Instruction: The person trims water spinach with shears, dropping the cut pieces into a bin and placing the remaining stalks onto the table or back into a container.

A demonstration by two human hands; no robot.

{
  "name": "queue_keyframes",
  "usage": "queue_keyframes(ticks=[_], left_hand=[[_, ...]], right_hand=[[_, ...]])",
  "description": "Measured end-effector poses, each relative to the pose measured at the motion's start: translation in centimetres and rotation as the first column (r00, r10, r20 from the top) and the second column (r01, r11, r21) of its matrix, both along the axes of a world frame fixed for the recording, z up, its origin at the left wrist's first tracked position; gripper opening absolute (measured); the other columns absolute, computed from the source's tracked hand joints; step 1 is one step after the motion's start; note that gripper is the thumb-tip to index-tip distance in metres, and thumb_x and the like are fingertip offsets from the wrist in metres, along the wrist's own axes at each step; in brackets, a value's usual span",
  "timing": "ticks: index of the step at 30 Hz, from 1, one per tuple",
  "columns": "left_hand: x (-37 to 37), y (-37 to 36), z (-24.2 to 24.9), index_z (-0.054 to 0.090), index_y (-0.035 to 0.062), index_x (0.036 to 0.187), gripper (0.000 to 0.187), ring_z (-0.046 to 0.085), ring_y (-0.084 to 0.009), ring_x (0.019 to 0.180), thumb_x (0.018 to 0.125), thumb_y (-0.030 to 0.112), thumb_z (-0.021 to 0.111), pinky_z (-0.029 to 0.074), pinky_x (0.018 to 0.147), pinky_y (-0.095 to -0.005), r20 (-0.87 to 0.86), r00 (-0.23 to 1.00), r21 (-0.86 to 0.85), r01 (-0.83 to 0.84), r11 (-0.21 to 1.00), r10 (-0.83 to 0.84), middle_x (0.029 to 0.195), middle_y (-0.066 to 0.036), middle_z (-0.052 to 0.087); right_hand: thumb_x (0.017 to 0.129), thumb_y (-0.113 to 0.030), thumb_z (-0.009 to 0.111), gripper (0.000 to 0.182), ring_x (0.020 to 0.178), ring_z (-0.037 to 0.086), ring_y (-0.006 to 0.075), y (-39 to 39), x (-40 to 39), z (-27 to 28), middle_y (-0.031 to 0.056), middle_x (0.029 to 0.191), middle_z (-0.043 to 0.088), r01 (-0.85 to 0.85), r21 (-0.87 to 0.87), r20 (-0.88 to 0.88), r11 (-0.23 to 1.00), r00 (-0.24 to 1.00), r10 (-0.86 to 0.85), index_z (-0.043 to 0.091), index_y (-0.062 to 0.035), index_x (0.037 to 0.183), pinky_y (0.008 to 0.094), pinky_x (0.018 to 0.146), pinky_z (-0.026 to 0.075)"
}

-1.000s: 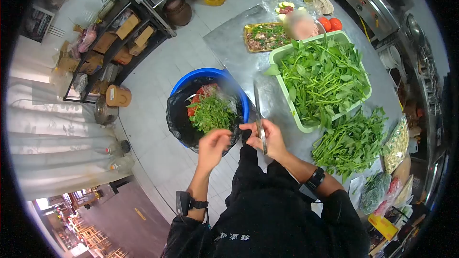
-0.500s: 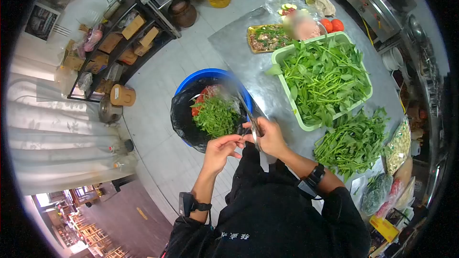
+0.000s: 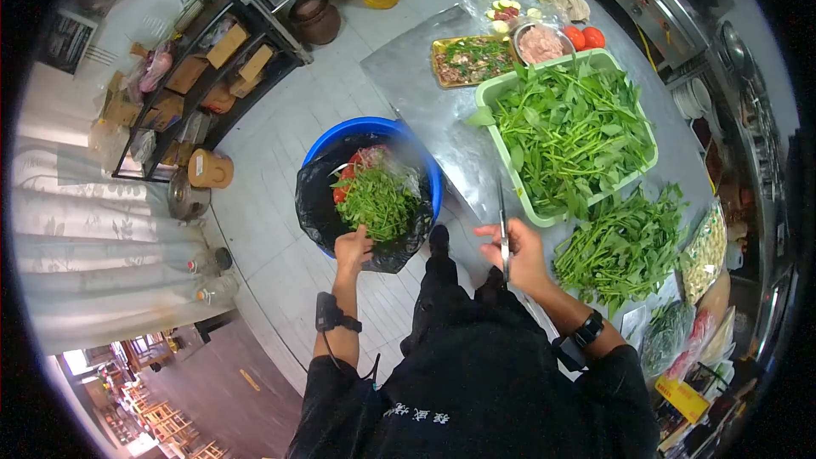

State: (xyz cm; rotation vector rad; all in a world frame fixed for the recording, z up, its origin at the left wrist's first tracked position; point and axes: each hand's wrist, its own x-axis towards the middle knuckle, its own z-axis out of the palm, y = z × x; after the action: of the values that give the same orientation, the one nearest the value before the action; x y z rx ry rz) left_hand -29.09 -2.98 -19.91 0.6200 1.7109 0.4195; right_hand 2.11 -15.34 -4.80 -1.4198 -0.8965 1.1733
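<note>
A knife [image 3: 504, 242] is gripped in my right hand [image 3: 524, 255], its blade pointing away from me beside the table's near-left edge. Over the near rim of the lined bin, my left hand [image 3: 352, 249] hangs with its fingers bent down; what they hold, if anything, is hidden. The blue bin [image 3: 339, 130] has a black bag [image 3: 312, 195] inside, with green trimmings [image 3: 380, 204] and red scraps in it. Long leafy greens [image 3: 578, 136] fill a pale green basket [image 3: 525, 195]. A loose pile of greens [image 3: 619, 246] lies beside it on the metal table [image 3: 442, 123].
Behind the basket are a tray of chopped food [image 3: 473, 62], a bowl of minced meat [image 3: 541, 44] and tomatoes [image 3: 593, 37]. Bagged food [image 3: 704, 259] lies at the right. A shelf with boxes [image 3: 189, 73] and a brown jar [image 3: 315, 19] stand at the left.
My hands have moved apart, the left toward the bin and the right, with the knife, to the right. The view has shifted slightly.
</note>
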Motion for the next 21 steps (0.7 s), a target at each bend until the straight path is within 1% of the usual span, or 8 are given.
queue_keyframes(ticks=[1, 3, 5, 8, 11, 14, 17, 21], left_hand=[[-0.5, 0.0, -1.0, 0.057, 0.0070, 0.073, 0.027, 0.057, -0.0127, 0.065, 0.083, 0.031, 0.064, 0.049, 0.053, -0.0281, -0.093, 0.995, 0.036, 0.036, 0.999, -0.033, 0.077, -0.005, 0.063], [-2.0, 0.2, -2.5, 0.057, 0.0090, 0.073, 0.026, 0.055, -0.0127, 0.063, 0.083, 0.032, 0.065, 0.046, 0.053, -0.0274, -0.042, 0.997, 0.119, 0.070, 0.990, -0.065, 0.074, -0.003, 0.061], [-3.4, 0.3, -4.0, 0.059, 0.0124, 0.078, 0.020, 0.053, -0.0135, 0.067, 0.084, 0.031, 0.063, 0.043, 0.059, -0.0287, -0.001, 0.998, 0.143, 0.059, 0.988, -0.060, 0.077, -0.001, 0.059], [-1.8, 0.8, -1.4, 0.058, 0.0120, 0.086, 0.014, 0.056, -0.0141, 0.078, 0.086, 0.026, 0.059, 0.043, 0.068, -0.0348, -0.075, 0.997, 0.083, -0.019, 0.996, 0.025, 0.087, -0.001, 0.060], [-1.6, 1.0, -1.2, 0.057, 0.0109, 0.091, 0.010, 0.056, -0.0149, 0.091, 0.088, 0.019, 0.054, 0.043, 0.074, -0.0401, -0.008, 1.000, 0.077, -0.011, 0.997, 0.011, 0.094, -0.002, 0.060], [-0.5, 0.8, 0.8, 0.057, 0.0076, 0.090, 0.008, 0.055, -0.0185, 0.098, 0.084, 0.006, 0.051, 0.040, 0.079, -0.0425, 0.085, 0.996, 0.094, -0.032, 0.995, 0.024, 0.099, -0.004, 0.059], [0.0, 0.6, 1.4, 0.059, 0.0064, 0.091, 0.017, 0.055, -0.0172, 0.096, 0.082, -0.001, 0.048, 0.043, 0.075, -0.0398, 0.113, 0.993, 0.145, -0.046, 0.988, 0.030, 0.099, -0.005, 0.058], [-1.1, 0.3, -0.1, 0.063, 0.0052, 0.093, 0.019, 0.051, -0.0128, 0.065, 0.083, 0.000, 0.048, 0.044, 0.061, -0.0325, -0.104, 0.986, 0.181, 0.148, 0.972, -0.131, 0.080, -0.001, 0.058]], right_hand=[[0.075, -0.001, 0.067, 0.021, 0.064, 0.049, 0.0021, -0.6, 0.4, 0.0, 0.0002, 0.086, 0.063, 0.026, 0.004, -0.019, 1.000, 0.999, -0.026, 0.058, -0.0034, 0.093, 0.0193, 0.056, 0.042], [0.076, 0.001, 0.065, 0.019, 0.063, 0.047, 0.0015, -1.9, 1.4, 0.5, 0.0046, 0.098, 0.065, 0.055, -0.050, -0.039, 0.997, 0.998, -0.057, 0.048, -0.0048, 0.082, 0.0192, 0.056, 0.041], [0.076, 0.001, 0.064, 0.020, 0.063, 0.046, 0.0012, -3.1, 2.0, 0.5, 0.0049, 0.098, 0.065, 0.104, -0.071, -0.083, 0.992, 0.991, -0.109, 0.045, -0.0054, 0.080, 0.0189, 0.055, 0.040], [0.076, 0.002, 0.063, 0.021, 0.063, 0.045, 0.0011, -4.2, 2.9, 0.8, 0.0058, 0.097, 0.065, 0.139, -0.087, -0.102, 0.986, 0.984, -0.148, 0.044, -0.0058, 0.078, 0.0185, 0.056, 0.039], [0.075, 0.003, 0.063, 0.021, 0.063, 0.045, 0.0016, -5.3, 3.4, 0.9, 0.0063, 0.097, 0.065, 0.166, -0.078, -0.099, 0.983, 0.980, -0.173, 0.044, -0.0058, 0.078, 0.0187, 0.056, 0.038], [0.075, 0.003, 0.062, 0.020, 0.064, 0.045, 0.0020, -5.9, 3.7, 0.7, 0.0071, 0.097, 0.065, 0.184, -0.059, -0.092, 0.981, 0.978, -0.189, 0.044, -0.0058, 0.078, 0.0191, 0.056, 0.039], [0.076, 0.004, 0.061, 0.020, 0.065, 0.046, 0.0024, -6.5, 4.0, 0.6, 0.0084, 0.097, 0.065, 0.193, -0.037, -0.098, 0.981, 0.976, -0.196, 0.045, -0.0057, 0.079, 0.0194, 0.057, 0.039], [0.077, 0.004, 0.060, 0.019, 0.066, 0.047, 0.0032, -7.3, 4.3, 0.9, 0.0097, 0.097, 0.065, 0.191, -0.018, -0.093, 0.981, 0.977, -0.191, 0.045, -0.0053, 0.082, 0.0202, 0.058, 0.041]])
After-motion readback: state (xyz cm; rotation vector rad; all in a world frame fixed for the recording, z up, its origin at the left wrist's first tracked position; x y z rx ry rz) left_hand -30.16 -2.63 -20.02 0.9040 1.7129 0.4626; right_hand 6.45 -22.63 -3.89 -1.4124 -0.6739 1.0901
